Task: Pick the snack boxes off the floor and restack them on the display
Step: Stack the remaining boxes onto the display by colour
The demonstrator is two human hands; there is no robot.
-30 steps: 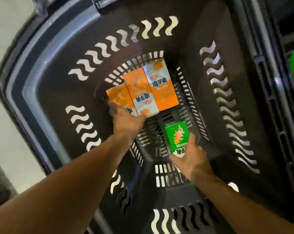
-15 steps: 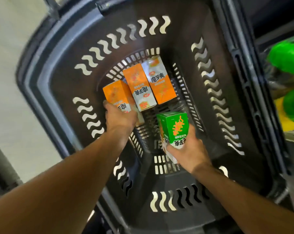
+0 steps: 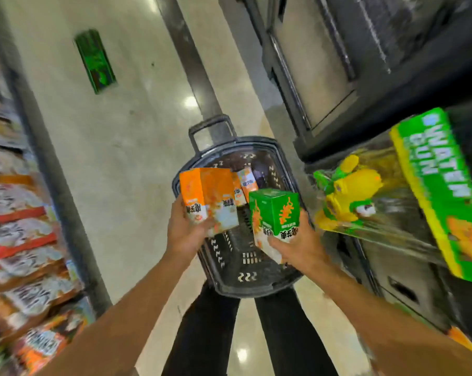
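Note:
My left hand (image 3: 184, 232) grips an orange snack box (image 3: 207, 198) by its lower end, held above the dark plastic basket (image 3: 245, 278) that stands on the floor. My right hand (image 3: 297, 244) grips a green snack box (image 3: 274, 213) from below, just right of the orange one. Two more orange boxes (image 3: 245, 185) lie on the basket's bottom, partly hidden behind the held boxes. A green box (image 3: 95, 61) lies on the floor farther off, at upper left.
Shelves of snack packets (image 3: 20, 240) line the left side. On the right hangs a green and yellow water gun toy pack (image 3: 392, 196) beside dark cabinet fronts (image 3: 324, 63). My legs (image 3: 229, 335) stand behind the basket on the shiny floor.
Both hands have lifted their boxes up out of the basket. The view has pulled back and up, so the aisle, shelves and floor show around the basket.

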